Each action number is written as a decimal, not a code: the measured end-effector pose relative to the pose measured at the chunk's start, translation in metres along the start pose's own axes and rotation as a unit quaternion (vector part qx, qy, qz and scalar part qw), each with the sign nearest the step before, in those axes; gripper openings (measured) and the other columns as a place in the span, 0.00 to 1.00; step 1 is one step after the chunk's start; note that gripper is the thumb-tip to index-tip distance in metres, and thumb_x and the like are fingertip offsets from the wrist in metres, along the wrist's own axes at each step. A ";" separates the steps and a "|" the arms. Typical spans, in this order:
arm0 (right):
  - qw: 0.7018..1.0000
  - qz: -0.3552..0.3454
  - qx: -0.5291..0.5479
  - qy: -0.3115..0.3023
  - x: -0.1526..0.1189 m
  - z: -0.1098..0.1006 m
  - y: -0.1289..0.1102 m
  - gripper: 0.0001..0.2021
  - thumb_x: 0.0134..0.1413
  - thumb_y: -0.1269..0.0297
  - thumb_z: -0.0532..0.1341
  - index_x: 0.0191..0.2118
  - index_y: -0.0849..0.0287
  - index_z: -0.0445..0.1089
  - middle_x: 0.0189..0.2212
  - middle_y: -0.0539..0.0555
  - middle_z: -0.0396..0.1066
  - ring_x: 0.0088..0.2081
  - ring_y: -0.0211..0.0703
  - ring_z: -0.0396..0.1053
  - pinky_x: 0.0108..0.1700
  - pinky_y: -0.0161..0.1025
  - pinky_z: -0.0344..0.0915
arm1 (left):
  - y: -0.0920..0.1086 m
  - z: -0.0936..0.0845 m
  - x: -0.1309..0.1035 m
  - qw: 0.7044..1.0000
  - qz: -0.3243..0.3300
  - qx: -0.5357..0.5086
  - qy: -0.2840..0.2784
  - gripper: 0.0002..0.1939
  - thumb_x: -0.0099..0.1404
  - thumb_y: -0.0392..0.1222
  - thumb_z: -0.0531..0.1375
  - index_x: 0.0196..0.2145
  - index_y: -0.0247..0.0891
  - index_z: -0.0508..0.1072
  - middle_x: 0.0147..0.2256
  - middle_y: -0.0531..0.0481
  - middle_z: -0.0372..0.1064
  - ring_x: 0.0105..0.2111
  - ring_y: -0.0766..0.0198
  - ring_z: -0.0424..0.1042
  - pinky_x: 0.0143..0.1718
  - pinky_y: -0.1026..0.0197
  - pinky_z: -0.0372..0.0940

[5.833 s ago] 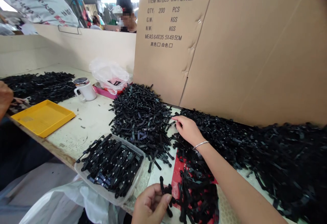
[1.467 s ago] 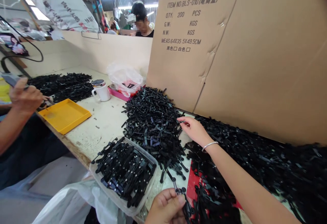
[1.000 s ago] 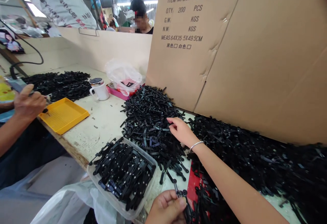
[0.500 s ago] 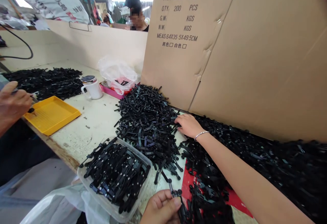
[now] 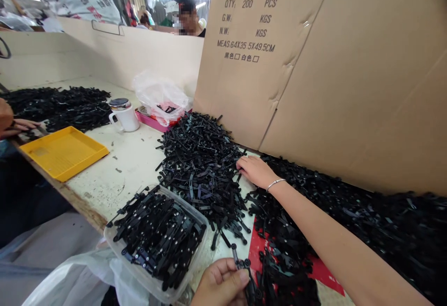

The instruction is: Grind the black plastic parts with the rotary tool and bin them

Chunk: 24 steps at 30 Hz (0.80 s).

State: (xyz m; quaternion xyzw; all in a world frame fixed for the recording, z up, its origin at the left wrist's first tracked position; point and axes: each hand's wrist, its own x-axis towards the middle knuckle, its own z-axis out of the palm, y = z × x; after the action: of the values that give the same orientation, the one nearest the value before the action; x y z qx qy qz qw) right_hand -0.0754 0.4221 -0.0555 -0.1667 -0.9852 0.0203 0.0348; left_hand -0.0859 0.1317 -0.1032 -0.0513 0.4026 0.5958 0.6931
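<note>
At the bottom of the view my left hand (image 5: 225, 282) is closed, thumb against fingers, on a jointed black plastic arm piece (image 5: 242, 265) that points upward. My right hand (image 5: 256, 171), with a thin bracelet at its wrist, reaches to the right edge of a heap of small black plastic strips (image 5: 200, 157). Its fingers are curled together at the heap; whatever lies between the fingertips is hidden. Left of my left hand stands a clear plastic bin (image 5: 204, 245) full of black jointed pieces (image 5: 157, 231) with shiny pins.
A large cardboard box (image 5: 314, 87) stands behind the heap, with more black parts (image 5: 349, 217) along its base and over a red sheet (image 5: 326, 273). Leftward are a white mug (image 5: 127, 119), a pink tray (image 5: 153, 122), a yellow tray (image 5: 66, 175) and a co-worker's hand (image 5: 21, 126).
My right hand has shifted slightly left at the heap, its fingers more curled. The left hand keeps its hold. The co-worker's hand has moved from above the yellow tray to behind it.
</note>
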 end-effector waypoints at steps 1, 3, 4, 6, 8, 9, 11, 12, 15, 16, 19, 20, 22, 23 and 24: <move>1.000 0.001 0.013 0.005 0.001 -0.001 -0.001 0.06 0.55 0.77 0.61 0.36 0.59 0.69 0.35 0.54 0.68 0.37 0.45 0.66 0.44 0.39 0.58 | 0.001 0.001 -0.001 1.000 -0.002 0.000 0.001 0.23 0.38 0.48 0.75 0.27 0.35 0.70 0.25 0.48 0.74 0.24 0.64 0.73 0.29 0.64 0.66; 0.999 0.006 0.042 0.022 0.005 -0.003 -0.004 0.07 0.56 0.78 0.59 0.37 0.59 0.68 0.36 0.53 0.67 0.36 0.44 0.66 0.40 0.37 0.60 | 0.003 0.002 -0.002 1.000 -0.005 0.001 0.004 0.23 0.38 0.47 0.75 0.27 0.35 0.70 0.25 0.48 0.74 0.24 0.64 0.73 0.29 0.64 0.66; 0.998 0.006 0.057 0.032 0.009 -0.004 -0.006 0.08 0.56 0.79 0.58 0.38 0.59 0.68 0.37 0.53 0.67 0.37 0.43 0.66 0.40 0.36 0.60 | 0.003 0.003 -0.003 1.000 -0.004 0.001 0.006 0.23 0.38 0.47 0.75 0.27 0.35 0.70 0.25 0.48 0.74 0.24 0.64 0.73 0.29 0.64 0.66; 0.995 -0.001 0.090 0.048 0.018 -0.006 -0.015 0.10 0.55 0.80 0.56 0.39 0.59 0.68 0.39 0.53 0.66 0.38 0.42 0.66 0.41 0.35 0.61 | 0.004 0.003 -0.003 1.000 -0.002 -0.001 0.009 0.23 0.38 0.47 0.75 0.26 0.35 0.70 0.24 0.49 0.74 0.24 0.65 0.73 0.29 0.64 0.66; 0.991 -0.013 0.121 0.060 0.031 -0.006 -0.025 0.12 0.54 0.83 0.55 0.39 0.59 0.68 0.40 0.53 0.66 0.40 0.41 0.66 0.44 0.34 0.62 | 0.003 0.003 -0.002 1.000 0.000 -0.003 0.010 0.22 0.38 0.46 0.75 0.26 0.35 0.69 0.23 0.50 0.74 0.23 0.65 0.73 0.29 0.65 0.66; 0.989 -0.015 0.134 0.066 0.037 -0.006 -0.031 0.14 0.53 0.84 0.55 0.41 0.60 0.68 0.41 0.54 0.65 0.41 0.40 0.66 0.46 0.34 0.62 | 0.003 0.003 -0.002 1.000 0.001 -0.005 0.012 0.22 0.38 0.46 0.75 0.25 0.36 0.69 0.23 0.50 0.73 0.23 0.65 0.72 0.28 0.65 0.66; 0.984 -0.015 0.159 0.076 0.047 -0.006 -0.038 0.20 0.51 0.84 0.54 0.48 0.60 0.66 0.45 0.55 0.63 0.42 0.38 0.66 0.47 0.34 0.62 | 0.001 0.001 -0.001 1.000 0.002 -0.007 0.016 0.22 0.38 0.45 0.75 0.25 0.36 0.69 0.23 0.50 0.73 0.23 0.65 0.73 0.28 0.64 0.66; 0.982 -0.015 0.173 0.078 0.050 -0.008 -0.038 0.24 0.50 0.85 0.54 0.52 0.60 0.63 0.48 0.56 0.61 0.42 0.38 0.66 0.47 0.34 0.63 | 0.000 0.001 0.000 1.000 0.003 -0.006 0.017 0.22 0.38 0.45 0.75 0.25 0.36 0.68 0.23 0.50 0.74 0.23 0.64 0.73 0.28 0.64 0.66; 0.978 -0.014 0.187 0.090 0.044 -0.017 -0.029 0.35 0.45 0.86 0.55 0.60 0.58 0.54 0.56 0.59 0.53 0.47 0.41 0.65 0.50 0.36 0.62 | -0.003 -0.002 0.002 1.000 0.007 0.000 0.018 0.23 0.39 0.47 0.75 0.26 0.36 0.68 0.24 0.49 0.74 0.23 0.63 0.73 0.29 0.62 0.67; 0.980 -0.005 0.174 0.093 0.038 -0.020 -0.023 0.35 0.44 0.86 0.55 0.60 0.58 0.55 0.57 0.59 0.52 0.49 0.43 0.63 0.52 0.38 0.61 | -0.003 -0.003 0.002 1.000 0.007 0.003 0.018 0.23 0.39 0.47 0.75 0.26 0.36 0.68 0.24 0.48 0.75 0.23 0.63 0.73 0.29 0.62 0.67; 0.992 0.028 0.106 0.062 0.012 -0.026 -0.008 0.23 0.48 0.84 0.56 0.50 0.60 0.66 0.49 0.58 0.62 0.48 0.46 0.64 0.51 0.41 0.60 | -0.002 -0.002 0.002 1.000 0.004 0.010 0.019 0.23 0.39 0.47 0.75 0.27 0.36 0.69 0.25 0.48 0.75 0.23 0.63 0.73 0.28 0.64 0.66; 0.995 0.025 0.095 0.037 0.003 -0.025 -0.005 0.17 0.49 0.82 0.57 0.45 0.60 0.69 0.44 0.56 0.66 0.45 0.47 0.65 0.50 0.41 0.61 | -0.002 -0.001 0.001 1.000 0.003 0.010 0.018 0.23 0.39 0.47 0.75 0.27 0.36 0.69 0.25 0.49 0.75 0.23 0.64 0.73 0.28 0.64 0.66; 0.996 0.002 0.087 -0.012 -0.012 -0.018 -0.005 0.11 0.48 0.80 0.61 0.35 0.58 0.73 0.36 0.54 0.69 0.41 0.47 0.66 0.47 0.40 0.62 | 0.000 0.002 -0.001 1.000 0.004 0.006 0.016 0.23 0.38 0.47 0.75 0.27 0.35 0.69 0.24 0.49 0.74 0.23 0.65 0.73 0.28 0.64 0.66; 0.996 -0.007 0.089 -0.027 -0.017 -0.013 -0.007 0.10 0.47 0.80 0.62 0.33 0.57 0.73 0.34 0.53 0.69 0.40 0.47 0.66 0.46 0.40 0.62 | 0.001 0.003 -0.002 1.000 0.007 0.004 0.013 0.22 0.38 0.47 0.75 0.26 0.36 0.69 0.24 0.50 0.74 0.23 0.65 0.72 0.28 0.64 0.66; 0.995 -0.011 0.090 -0.037 -0.020 -0.009 -0.010 0.10 0.47 0.80 0.63 0.32 0.57 0.74 0.33 0.53 0.70 0.40 0.47 0.66 0.45 0.40 0.62 | 0.001 0.003 -0.003 1.000 0.010 0.004 0.011 0.22 0.39 0.46 0.75 0.26 0.36 0.69 0.24 0.50 0.74 0.23 0.65 0.72 0.28 0.64 0.66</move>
State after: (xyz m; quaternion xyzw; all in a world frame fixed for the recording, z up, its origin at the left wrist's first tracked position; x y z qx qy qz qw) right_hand -0.0592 0.4062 -0.0477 -0.1516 -0.9817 0.1146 0.0136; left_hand -0.0853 0.1317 -0.0988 -0.0510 0.4130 0.6006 0.6827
